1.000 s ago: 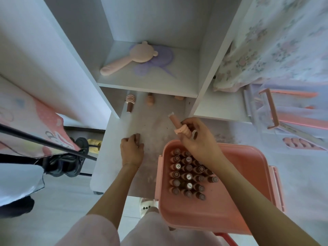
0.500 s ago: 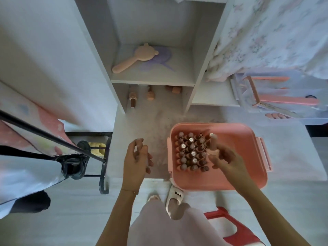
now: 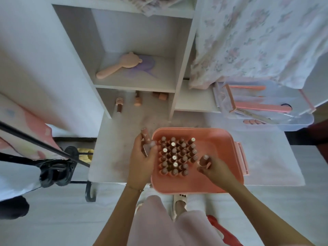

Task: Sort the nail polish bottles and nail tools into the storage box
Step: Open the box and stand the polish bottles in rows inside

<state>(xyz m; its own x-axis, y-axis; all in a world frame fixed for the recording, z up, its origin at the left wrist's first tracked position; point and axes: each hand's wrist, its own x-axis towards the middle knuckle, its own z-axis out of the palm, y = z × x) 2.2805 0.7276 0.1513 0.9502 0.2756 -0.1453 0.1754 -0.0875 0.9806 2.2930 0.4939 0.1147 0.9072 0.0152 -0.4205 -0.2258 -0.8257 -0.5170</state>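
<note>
On the left, the left hand [image 3: 142,157] is holding a nail polish bottle [image 3: 145,139] in a closed grip just beside the left wall of the pink storage box [image 3: 221,137], which is sitting on the tabletop [image 3: 115,157]. Inside the box, upright bottles [image 3: 177,155] are standing in packed rows. To their right the right hand [image 3: 213,167] is pinching another bottle [image 3: 204,161] over the box floor; it should be lowered upright against the end row, cap up, without knocking neighbours, while three more bottles [image 3: 137,101] are lying under the shelf [image 3: 134,86].
</note>
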